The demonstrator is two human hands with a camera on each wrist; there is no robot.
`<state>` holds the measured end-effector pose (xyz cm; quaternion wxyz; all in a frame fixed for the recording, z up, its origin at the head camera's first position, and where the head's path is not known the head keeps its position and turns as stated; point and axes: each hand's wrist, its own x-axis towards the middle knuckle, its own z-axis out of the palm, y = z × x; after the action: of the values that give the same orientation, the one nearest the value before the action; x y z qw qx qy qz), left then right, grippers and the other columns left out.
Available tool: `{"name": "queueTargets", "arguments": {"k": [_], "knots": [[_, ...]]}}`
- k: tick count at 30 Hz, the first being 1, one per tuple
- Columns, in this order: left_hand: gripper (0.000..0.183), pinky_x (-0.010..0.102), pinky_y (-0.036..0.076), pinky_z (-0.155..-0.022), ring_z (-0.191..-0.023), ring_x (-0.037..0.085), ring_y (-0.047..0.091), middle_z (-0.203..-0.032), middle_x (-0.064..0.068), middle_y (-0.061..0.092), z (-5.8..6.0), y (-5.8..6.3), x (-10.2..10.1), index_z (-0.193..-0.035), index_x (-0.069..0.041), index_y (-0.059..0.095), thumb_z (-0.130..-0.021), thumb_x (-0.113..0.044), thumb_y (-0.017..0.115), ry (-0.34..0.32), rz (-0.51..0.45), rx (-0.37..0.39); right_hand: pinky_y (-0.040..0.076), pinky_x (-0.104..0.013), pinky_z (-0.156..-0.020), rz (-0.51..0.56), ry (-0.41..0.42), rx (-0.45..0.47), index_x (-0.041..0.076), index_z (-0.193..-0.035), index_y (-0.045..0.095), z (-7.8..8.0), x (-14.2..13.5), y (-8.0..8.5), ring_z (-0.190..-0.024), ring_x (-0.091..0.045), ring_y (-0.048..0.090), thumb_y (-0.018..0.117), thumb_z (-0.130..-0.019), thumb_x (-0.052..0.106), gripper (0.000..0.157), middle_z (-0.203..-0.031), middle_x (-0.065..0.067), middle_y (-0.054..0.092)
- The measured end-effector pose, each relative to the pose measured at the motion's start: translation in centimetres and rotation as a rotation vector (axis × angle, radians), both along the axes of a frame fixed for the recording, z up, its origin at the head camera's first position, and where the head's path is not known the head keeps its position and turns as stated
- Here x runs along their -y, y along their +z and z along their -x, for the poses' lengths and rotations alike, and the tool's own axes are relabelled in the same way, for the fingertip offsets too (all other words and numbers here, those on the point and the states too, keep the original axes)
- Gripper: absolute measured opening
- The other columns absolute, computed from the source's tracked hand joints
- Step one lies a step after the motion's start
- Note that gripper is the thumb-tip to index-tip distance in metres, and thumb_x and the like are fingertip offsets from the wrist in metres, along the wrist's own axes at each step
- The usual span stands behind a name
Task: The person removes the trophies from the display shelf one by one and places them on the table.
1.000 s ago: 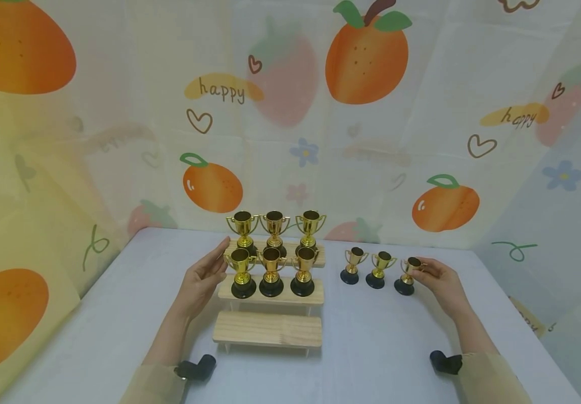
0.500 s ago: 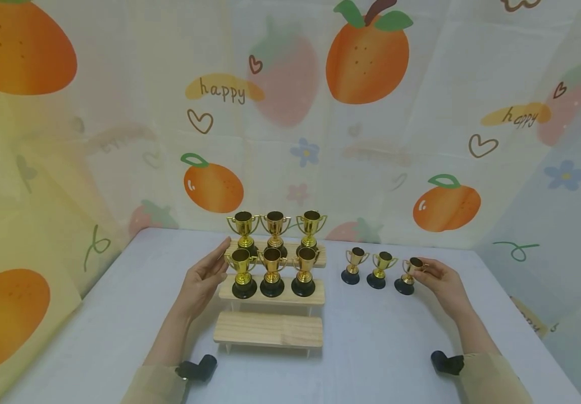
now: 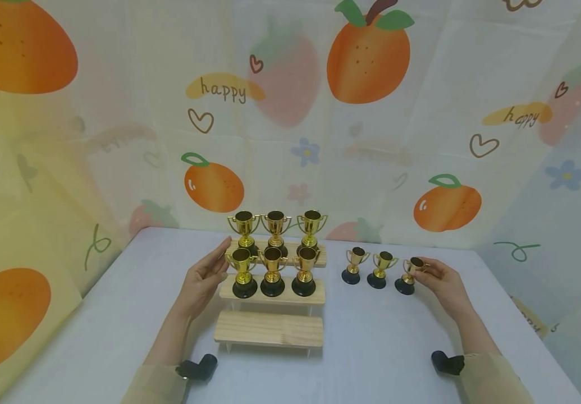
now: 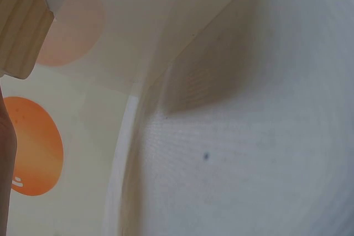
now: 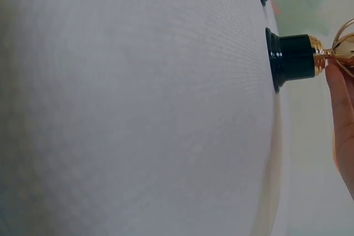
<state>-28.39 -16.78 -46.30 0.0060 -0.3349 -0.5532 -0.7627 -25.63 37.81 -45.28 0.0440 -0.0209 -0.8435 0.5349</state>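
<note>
My right hand [image 3: 442,283] pinches the upper part of the rightmost small gold trophy [image 3: 405,285], whose black base stands on the table. In the right wrist view, fingers [image 5: 342,120] touch that trophy [image 5: 296,56] near its stem. Two more trophies, a middle one [image 3: 377,280] and a left one [image 3: 351,276], stand beside it. My left hand [image 3: 200,285] rests at the left side of a three-step wooden display stand [image 3: 270,328], fingers extended along the upper steps. The left wrist view has only a sliver of hand [image 4: 5,158] and a wooden step's corner [image 4: 22,31].
Three trophies stand on the top step [image 3: 320,258] and three on the middle step [image 3: 320,296]; the lowest step is bare wood. A white cloth covers the table [image 3: 371,348]. Behind it hangs a fruit-print curtain [image 3: 371,146]. Black wrist cameras sit at both cuffs.
</note>
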Motion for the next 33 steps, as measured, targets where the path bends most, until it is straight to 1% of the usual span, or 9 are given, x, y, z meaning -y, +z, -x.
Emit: {"name": "queueTargets", "arguments": {"k": [6,9,12,15,18,21,25,29,33], "knots": [[0.065,0.013,0.034,-0.118,-0.145,-0.003,0.036,-0.159,-0.012,0.037,0.0,0.0,0.0,-0.151,0.011,0.017,-0.093,0.017,0.043,-0.002,-0.002,0.000,0.054,-0.005,-0.082,0.016,0.004,-0.003,-0.001,-0.145,0.043,-0.1,0.1,0.1,-0.092,0.009,0.059,0.066,-0.094,0.029,0.062,-0.099,0.033,0.059],[0.065,0.013,0.034,-0.118,-0.144,-0.004,0.037,-0.160,-0.012,0.036,0.0,0.0,0.0,-0.151,0.011,0.018,-0.093,0.017,0.044,0.001,0.003,0.005,0.052,-0.003,-0.083,0.006,-0.020,0.002,0.001,-0.148,0.040,-0.1,0.1,0.2,-0.094,0.013,0.057,0.068,-0.093,0.031,0.068,-0.108,0.030,0.056],[0.065,0.013,0.034,-0.118,-0.144,-0.005,0.037,-0.160,-0.012,0.036,0.0,0.1,0.0,-0.152,0.011,0.018,-0.093,0.017,0.044,0.002,0.006,0.009,0.048,0.001,-0.083,-0.019,-0.066,-0.001,0.002,-0.150,0.038,0.0,0.1,0.3,-0.098,0.019,0.051,0.069,-0.092,0.034,0.074,-0.126,0.013,0.060],[0.064,0.013,0.034,-0.118,-0.144,-0.005,0.037,-0.160,-0.012,0.036,-0.1,0.1,0.0,-0.151,0.011,0.017,-0.093,0.017,0.044,0.005,0.003,0.012,0.046,0.004,-0.085,-0.036,-0.130,-0.017,0.004,-0.151,0.036,0.0,0.2,0.6,-0.106,0.018,0.047,0.067,-0.093,0.038,0.074,-0.146,-0.009,0.053],[0.064,0.013,0.034,-0.118,-0.144,-0.005,0.037,-0.160,-0.011,0.036,-0.1,0.1,0.0,-0.151,0.012,0.017,-0.093,0.017,0.044,0.008,0.001,0.012,0.046,0.004,-0.088,-0.004,-0.234,-0.040,0.009,-0.152,0.037,0.0,0.6,1.0,-0.116,0.010,0.050,0.066,-0.093,0.041,0.073,-0.153,-0.014,0.046],[0.064,0.013,0.034,-0.118,-0.143,-0.005,0.038,-0.159,-0.012,0.037,-0.1,0.2,-0.1,-0.151,0.012,0.017,-0.093,0.017,0.044,0.010,0.000,0.011,0.048,0.003,-0.089,0.172,-0.365,-0.083,0.013,-0.149,0.043,0.0,1.1,1.9,-0.120,0.006,0.053,0.070,-0.090,0.036,0.068,-0.148,-0.003,0.053],[0.065,0.013,0.034,-0.118,-0.144,-0.004,0.038,-0.159,-0.012,0.038,-0.1,0.3,-0.1,-0.151,0.012,0.017,-0.092,0.017,0.044,0.015,-0.005,0.010,0.051,0.002,-0.085,0.458,-0.475,-0.226,0.011,-0.138,0.056,0.1,2.1,3.0,-0.106,0.007,0.062,0.076,-0.086,0.023,0.056,-0.122,0.010,0.068],[0.065,0.013,0.034,-0.118,-0.145,-0.001,0.036,-0.159,-0.011,0.038,-0.1,0.2,0.0,-0.151,0.013,0.017,-0.092,0.017,0.044,0.010,-0.011,0.004,0.054,-0.001,-0.082,0.571,-0.459,-0.359,0.002,-0.131,0.059,-0.1,3.4,3.9,-0.096,0.005,0.068,0.075,-0.085,0.011,0.049,-0.105,0.013,0.073],[0.064,0.014,0.034,-0.118,-0.146,-0.001,0.036,-0.160,-0.010,0.037,0.0,0.0,0.0,-0.151,0.013,0.017,-0.092,0.018,0.042,-0.004,-0.015,-0.004,0.055,-0.002,-0.083,0.581,-0.418,-0.388,0.000,-0.130,0.060,-0.6,5.0,4.6,-0.099,0.003,0.068,0.074,-0.086,0.008,0.047,-0.104,0.014,0.073]]}}
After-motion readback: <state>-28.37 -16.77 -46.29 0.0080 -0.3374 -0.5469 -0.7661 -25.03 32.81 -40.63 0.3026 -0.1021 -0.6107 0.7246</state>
